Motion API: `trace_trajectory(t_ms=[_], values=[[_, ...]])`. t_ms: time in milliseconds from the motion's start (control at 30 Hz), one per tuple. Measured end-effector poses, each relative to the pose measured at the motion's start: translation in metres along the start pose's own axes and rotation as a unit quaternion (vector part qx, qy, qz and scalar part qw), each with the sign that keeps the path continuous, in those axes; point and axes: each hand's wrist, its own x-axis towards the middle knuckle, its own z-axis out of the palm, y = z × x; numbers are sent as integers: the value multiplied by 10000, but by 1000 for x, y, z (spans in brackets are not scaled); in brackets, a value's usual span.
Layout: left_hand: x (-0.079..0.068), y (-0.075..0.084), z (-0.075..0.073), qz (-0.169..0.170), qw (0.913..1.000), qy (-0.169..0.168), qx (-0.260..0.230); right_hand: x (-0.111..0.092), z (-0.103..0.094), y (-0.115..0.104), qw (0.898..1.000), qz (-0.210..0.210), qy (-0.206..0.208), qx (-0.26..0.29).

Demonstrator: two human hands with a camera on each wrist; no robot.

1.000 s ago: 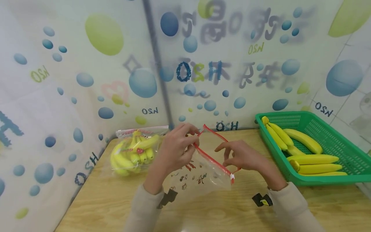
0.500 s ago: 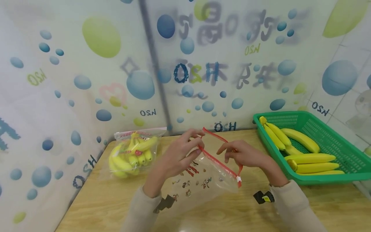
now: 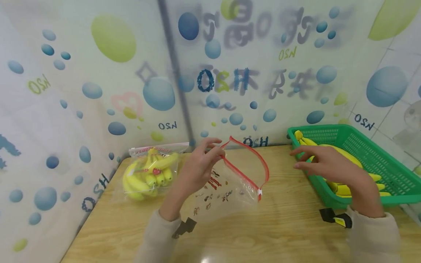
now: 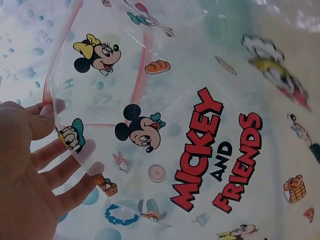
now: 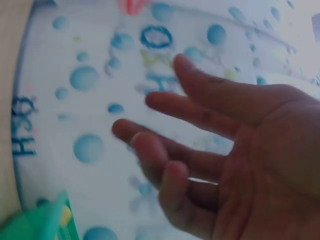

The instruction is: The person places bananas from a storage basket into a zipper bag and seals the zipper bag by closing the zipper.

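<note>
A clear zip bag (image 3: pixel 236 190) with a red zip edge and printed cartoon figures hangs from my left hand (image 3: pixel 200 164). Thumb and fingers pinch the bag near one end of its mouth, which gapes in a wide loop; a white slider sits at the other end. In the left wrist view the bag (image 4: pixel 200 145) fills most of the picture, lettered "Mickey and Friends", with the left hand (image 4: pixel 40 165) at its edge. My right hand (image 3: pixel 325 160) holds nothing, its fingers loosely spread in front of the green basket (image 3: pixel 404 171). Its palm and fingers show in the right wrist view.
Several yellow bananas (image 3: pixel 348 157) lie in the green basket at the table's right. A second clear zip bag (image 3: pixel 179 149), filled with bananas (image 3: pixel 136 182), lies at the back left of the wooden table (image 3: pixel 263 237). A patterned curtain (image 3: pixel 223 44) rises behind the table.
My right hand has let go of the bag's mouth and moved right, over to the basket. The red-edged mouth now gapes wider. My left hand keeps its pinch on the bag.
</note>
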Motion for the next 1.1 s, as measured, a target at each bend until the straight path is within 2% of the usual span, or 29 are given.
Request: trace_trajectory(t_ms=[100, 267, 400, 467, 567, 700, 867, 967, 1100], values=[[-1, -3, -2, -38, 9998, 150, 80, -13, -13, 19, 9993, 230, -105, -274], [-3, -10, -2, -189, 9996, 194, 110, -19, -21, 48, 9915, 798, -791, -655], [-4, -14, -1, -253, 9995, 185, 77, -19, -24, 61, 9876, 864, -1282, -257], [-5, -15, 0, -258, 9995, 172, 19, -18, -24, 66, 9862, 851, -1418, 38], [-6, -16, 2, -285, 9995, 144, -57, -17, -23, 71, 9812, 1056, -1570, 390], [-6, -17, 3, -278, 9995, 136, -73, -17, -22, 77, 9727, 1332, -1679, 889], [-6, -18, 4, -223, 9996, 169, -19, -17, -19, 80, 9657, 1433, -1728, 1306], [-6, -18, 4, -235, 9996, 167, -31, -17, -20, 81, 9697, 1467, -1610, 1108], [-6, -17, 4, -247, 9996, 163, -43, -18, -22, 82, 9820, 1308, -1129, 756]])
